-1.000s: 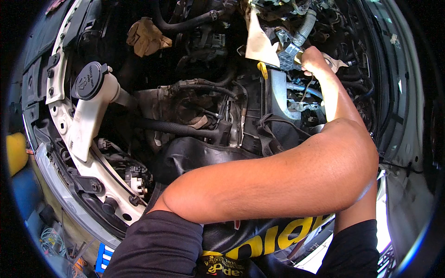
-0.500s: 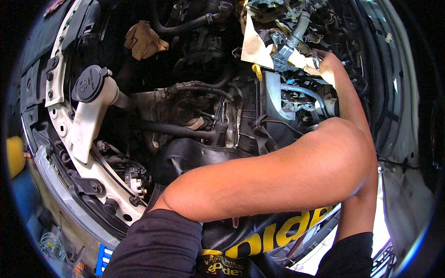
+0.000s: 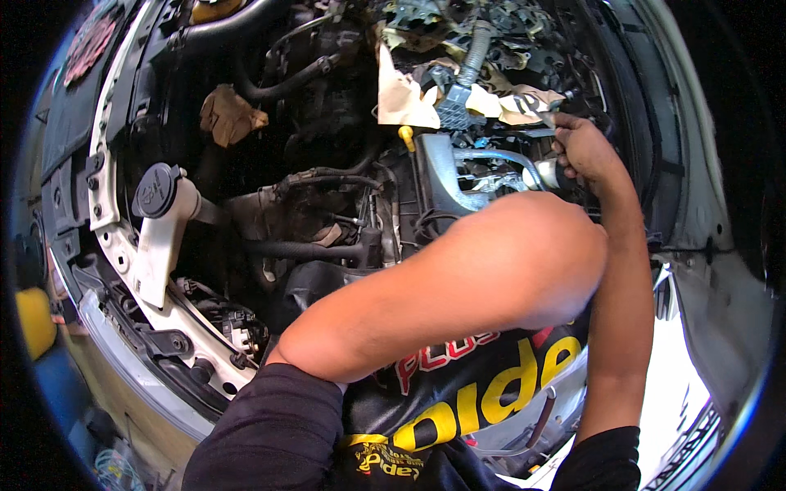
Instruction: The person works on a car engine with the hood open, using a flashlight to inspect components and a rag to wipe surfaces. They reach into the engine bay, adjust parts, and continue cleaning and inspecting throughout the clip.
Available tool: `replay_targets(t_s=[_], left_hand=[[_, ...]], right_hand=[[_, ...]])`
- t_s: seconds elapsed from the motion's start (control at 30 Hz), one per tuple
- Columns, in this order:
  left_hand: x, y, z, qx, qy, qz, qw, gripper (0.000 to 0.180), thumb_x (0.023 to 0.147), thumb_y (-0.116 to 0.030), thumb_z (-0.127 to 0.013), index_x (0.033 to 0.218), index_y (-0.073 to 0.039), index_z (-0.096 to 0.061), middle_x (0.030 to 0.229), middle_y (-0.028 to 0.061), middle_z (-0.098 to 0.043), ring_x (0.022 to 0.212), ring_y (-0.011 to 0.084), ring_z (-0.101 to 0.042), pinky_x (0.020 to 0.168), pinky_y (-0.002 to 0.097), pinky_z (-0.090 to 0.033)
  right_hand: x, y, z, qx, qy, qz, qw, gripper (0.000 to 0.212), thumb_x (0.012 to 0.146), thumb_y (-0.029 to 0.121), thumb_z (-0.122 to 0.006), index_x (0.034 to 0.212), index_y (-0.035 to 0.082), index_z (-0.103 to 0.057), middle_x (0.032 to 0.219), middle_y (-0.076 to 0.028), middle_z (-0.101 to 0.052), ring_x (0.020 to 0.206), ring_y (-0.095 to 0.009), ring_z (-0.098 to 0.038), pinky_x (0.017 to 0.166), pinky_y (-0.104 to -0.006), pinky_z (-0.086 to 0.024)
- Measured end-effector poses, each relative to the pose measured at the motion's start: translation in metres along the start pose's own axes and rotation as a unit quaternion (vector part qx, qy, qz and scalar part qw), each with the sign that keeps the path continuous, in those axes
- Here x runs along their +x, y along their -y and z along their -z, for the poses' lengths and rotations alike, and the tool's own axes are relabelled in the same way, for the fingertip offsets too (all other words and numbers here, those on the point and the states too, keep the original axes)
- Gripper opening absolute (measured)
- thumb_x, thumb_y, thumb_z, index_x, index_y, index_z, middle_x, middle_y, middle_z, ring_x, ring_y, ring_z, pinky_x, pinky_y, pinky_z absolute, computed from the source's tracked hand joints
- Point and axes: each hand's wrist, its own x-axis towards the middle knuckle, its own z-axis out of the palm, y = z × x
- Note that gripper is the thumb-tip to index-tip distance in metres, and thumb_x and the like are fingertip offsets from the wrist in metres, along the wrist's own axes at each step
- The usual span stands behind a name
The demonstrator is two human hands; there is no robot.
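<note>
My right hand [image 3: 585, 151] reaches into the right side of an engine bay, fingers closed. A thin grey metal piece [image 3: 548, 120] shows at its fingertips, beside tan masking paper [image 3: 524, 105]. What kind of piece it is cannot be made out. Below the fingers lies a silver engine casting [image 3: 442, 172] with a curved tube [image 3: 499, 154]. My left arm [image 3: 442, 278] crosses in front of the right forearm. Its rounded end [image 3: 544, 237] is close to the camera, and the fingers are hidden.
A yellow-handled dipstick [image 3: 406, 137] stands beside the casting. More tan paper [image 3: 233, 114] lies among dark hoses. At left is a white filler neck with a black cap [image 3: 158, 190]. A black fender cover with yellow lettering [image 3: 483, 401] drapes over the near edge.
The view has shifted, so the engine sits further left. My right hand has drawn back slightly from the paper, showing more of its fingers. My left arm has moved left.
</note>
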Motion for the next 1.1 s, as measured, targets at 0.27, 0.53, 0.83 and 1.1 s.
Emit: replay_targets(t_s=[0.27,0.53,0.83,1.1], left_hand=[[0.015,0.006,0.007,0.059,0.023,0.079,0.995,0.044,0.082,-0.024,-0.075,0.117,0.000,-0.063,0.108,0.0239,-0.070,0.107,0.0424,-0.067,0.092,0.0496,-0.054],[0.040,0.030,0.001,0.095,0.120,0.204,0.967,0.052,0.083,-0.020,-0.075,0.128,-0.002,-0.058,0.114,0.0247,-0.070,0.109,0.0426,-0.067,0.092,0.0493,-0.054],[0.051,0.028,0.002,0.153,0.173,0.246,0.941,0.051,0.083,-0.026,-0.073,0.126,-0.001,-0.060,0.105,0.0255,-0.072,0.103,0.0430,-0.069,0.089,0.0497,-0.053],[0.042,0.031,-0.008,0.246,0.161,0.237,0.926,0.054,0.087,-0.031,-0.071,0.124,0.007,-0.059,0.107,0.0281,-0.071,0.106,0.0436,-0.068,0.095,0.0494,-0.053]], right_hand=[[-0.064,-0.022,0.001,0.255,0.011,-0.025,0.967,0.046,0.107,0.010,-0.043,0.153,0.004,-0.045,0.077,0.001,-0.052,0.054,-0.006,-0.042,0.044,-0.0228,-0.038],[-0.097,-0.033,0.001,0.345,0.018,-0.005,0.939,0.047,0.105,0.009,-0.042,0.152,0.003,-0.045,0.079,-0.001,-0.053,0.051,-0.007,-0.043,0.043,-0.0257,-0.040],[-0.122,-0.023,0.019,0.353,-0.017,0.082,0.932,0.049,0.101,0.007,-0.042,0.149,0.001,-0.050,0.072,-0.003,-0.056,0.046,-0.011,-0.048,0.042,-0.0288,-0.043],[-0.173,-0.002,0.025,0.321,-0.023,0.111,0.940,0.051,0.101,0.005,-0.042,0.152,0.007,-0.050,0.068,0.000,-0.053,0.045,-0.006,-0.044,0.040,-0.0218,-0.037]])
